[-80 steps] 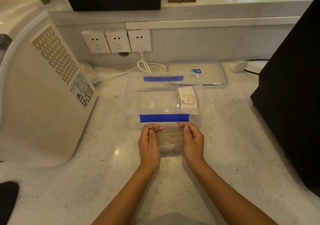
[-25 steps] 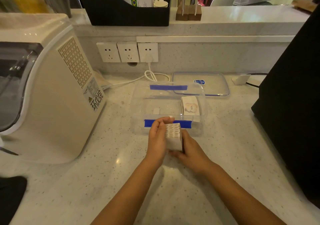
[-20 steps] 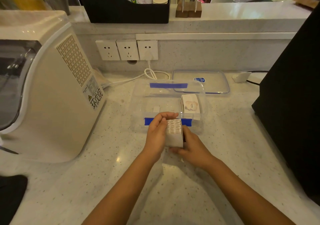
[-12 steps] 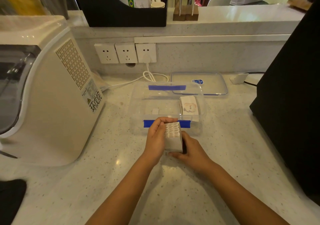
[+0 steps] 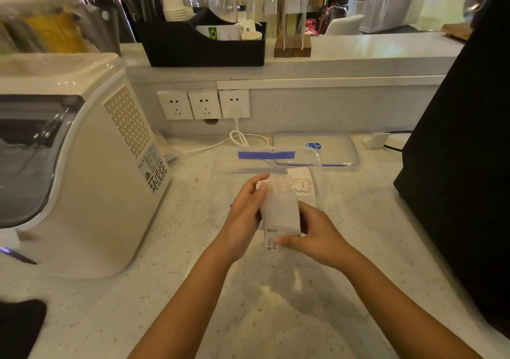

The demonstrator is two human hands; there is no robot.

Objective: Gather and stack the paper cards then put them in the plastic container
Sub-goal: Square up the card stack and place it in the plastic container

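So I've got the stack of paper cards (image 5: 280, 209) pinched between both hands right now, lifted off the table (image 5: 276, 317) and sitting just over the near edge of the clear plastic container (image 5: 317, 165). Left hand (image 5: 244, 215) is wrapped along the left side of the stack, grip closed on it with fingertips up near the top edge. Right hand (image 5: 317, 237) has it from the lower right, thumb across the bottom front. The picture's a bit blurry around the cards, so I can't tell how square the edges are.

There's already a smaller pile of cards (image 5: 302, 186) inside, on the right end. My plan: keep even squeeze from both sides so nothing fans out, go in over the empty left part, lower it flat, and let go only once the bottom's down. The container lid (image 5: 331, 143) is lying behind, well out of the way.
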